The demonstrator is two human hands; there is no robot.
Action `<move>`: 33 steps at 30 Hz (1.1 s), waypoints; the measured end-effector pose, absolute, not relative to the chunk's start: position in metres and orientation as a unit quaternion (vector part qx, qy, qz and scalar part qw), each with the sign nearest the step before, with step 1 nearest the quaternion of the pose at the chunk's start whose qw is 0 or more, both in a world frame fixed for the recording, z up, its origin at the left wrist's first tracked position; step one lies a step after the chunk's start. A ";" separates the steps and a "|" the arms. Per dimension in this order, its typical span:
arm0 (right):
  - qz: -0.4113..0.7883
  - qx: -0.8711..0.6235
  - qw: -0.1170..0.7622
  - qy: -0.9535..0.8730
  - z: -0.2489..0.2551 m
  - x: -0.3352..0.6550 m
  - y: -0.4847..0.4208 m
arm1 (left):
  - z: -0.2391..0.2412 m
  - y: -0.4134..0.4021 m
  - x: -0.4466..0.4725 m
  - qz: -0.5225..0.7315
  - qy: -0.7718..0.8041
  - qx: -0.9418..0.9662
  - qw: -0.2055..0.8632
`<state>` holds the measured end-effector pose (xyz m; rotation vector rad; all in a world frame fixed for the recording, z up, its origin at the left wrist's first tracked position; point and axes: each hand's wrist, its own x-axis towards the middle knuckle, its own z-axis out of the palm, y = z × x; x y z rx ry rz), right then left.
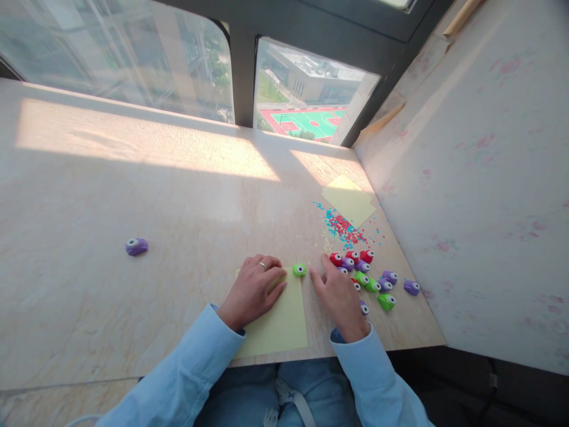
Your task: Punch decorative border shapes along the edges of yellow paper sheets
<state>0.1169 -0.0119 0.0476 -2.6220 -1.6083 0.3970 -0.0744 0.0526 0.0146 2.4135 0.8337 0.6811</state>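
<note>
A pale yellow sheet of paper [280, 323] lies at the near edge of the marble table [133, 196]. My left hand [253, 290] rests flat on its upper left part, fingers together, a ring on one finger. A small green hole punch [299, 270] sits at the sheet's top right corner, just past my left fingertips. My right hand [340, 296] lies on the table right of the sheet, fingers stretched toward the green punch, holding nothing. Its far side touches a cluster of several red, purple and green punches [371, 276].
A lone purple punch [136, 246] sits far left. A second yellow sheet [349, 200] lies at the back right, with red and blue paper confetti [344, 228] in front of it. A wall [480, 178] bounds the table's right side; windows [306, 95] run behind.
</note>
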 end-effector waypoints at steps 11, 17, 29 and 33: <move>0.146 -0.859 0.051 -0.489 0.049 0.115 -0.051 | 0.014 0.053 -0.074 0.258 0.304 0.885 0.239; 0.142 -0.862 0.040 -0.485 0.051 0.114 -0.036 | 0.012 0.053 -0.074 0.257 0.302 0.887 0.235; 0.124 -0.859 0.021 -0.497 0.051 0.117 0.003 | 0.014 0.053 -0.074 0.248 0.307 0.888 0.236; 0.129 -0.862 0.044 -0.488 0.053 0.114 0.004 | 0.013 0.053 -0.074 0.246 0.307 0.888 0.240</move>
